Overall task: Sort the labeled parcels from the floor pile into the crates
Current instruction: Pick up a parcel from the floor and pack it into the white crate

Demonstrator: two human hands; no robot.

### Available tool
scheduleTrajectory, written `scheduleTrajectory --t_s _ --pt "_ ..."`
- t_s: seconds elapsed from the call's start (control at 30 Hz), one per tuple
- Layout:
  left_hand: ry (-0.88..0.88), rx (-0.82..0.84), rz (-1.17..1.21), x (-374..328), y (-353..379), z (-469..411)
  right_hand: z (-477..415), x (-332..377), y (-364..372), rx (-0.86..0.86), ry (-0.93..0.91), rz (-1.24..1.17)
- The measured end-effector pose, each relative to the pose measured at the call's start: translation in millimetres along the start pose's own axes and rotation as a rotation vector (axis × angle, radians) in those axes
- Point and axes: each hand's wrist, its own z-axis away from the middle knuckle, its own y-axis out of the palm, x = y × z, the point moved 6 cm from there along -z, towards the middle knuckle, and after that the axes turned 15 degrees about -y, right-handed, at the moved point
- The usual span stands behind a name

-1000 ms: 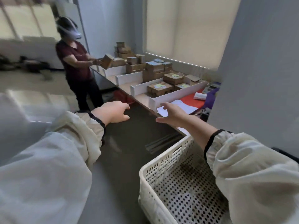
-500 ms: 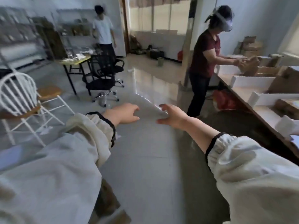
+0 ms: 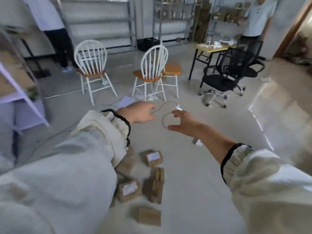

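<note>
Several brown cardboard parcels lie in a loose pile on the pale floor below my arms. One parcel (image 3: pixel 152 157) shows a white label on top, another labeled parcel (image 3: pixel 129 190) lies nearer, and a plain one (image 3: pixel 147 216) sits closest to me. My left sleeve covers part of the pile. My left hand (image 3: pixel 141 112) and my right hand (image 3: pixel 181 121) are stretched out above the floor beyond the pile, both empty with loosely spread fingers. No crate is in view.
Two white spindle chairs (image 3: pixel 92 65) (image 3: pixel 152 68) stand ahead, a black office chair (image 3: pixel 228 73) and a yellow-topped table (image 3: pixel 214 48) at right. A thin cable (image 3: pixel 164 115) loops on the floor. A lilac shelf (image 3: pixel 15 92) stands left. Two persons stand at the back.
My view has swung left from the sorting table and white crate, across the room, to the floor pile. Both hands stay outstretched and empty throughout.
</note>
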Motion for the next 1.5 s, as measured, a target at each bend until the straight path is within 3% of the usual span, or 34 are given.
scheduleTrajectory --t_s 0.13,0.27,0.5,0.67,0.87,1.1,1.27,1.5 --pt "-0.190 -0.052 0.131 45.4 5.0 -9.4 -42.3 8.9 21.2 0.089 -0.128 -0.008" --pt "-0.347 0.016 0.230 82.1 53.0 -9.6 -65.8 11.7 68.8 0.188 -0.168 -0.082" --pt "-0.473 0.100 0.317 136.4 152.2 -33.1 -95.5 -16.8 172.2 0.323 -0.149 -0.150" --pt "-0.497 0.131 0.401 172.4 284.6 -62.9 -121.1 -82.7 302.0 0.373 -0.148 -0.141" --pt "-0.502 0.182 0.427 226.4 521.8 -119.9 -140.4 -207.2 516.8 0.461 -0.046 -0.184" --pt "-0.563 0.232 0.355 284.1 756.8 -184.5 -160.7 -337.7 703.0 0.378 0.055 -0.298" --pt "-0.550 0.256 0.263 314.0 837.8 -220.8 -158.1 -384.4 787.4 0.537 0.090 -0.244" --pt "-0.537 0.266 0.150 324.7 874.4 -243.9 -156.0 -374.3 801.3 0.698 -0.059 -0.042"
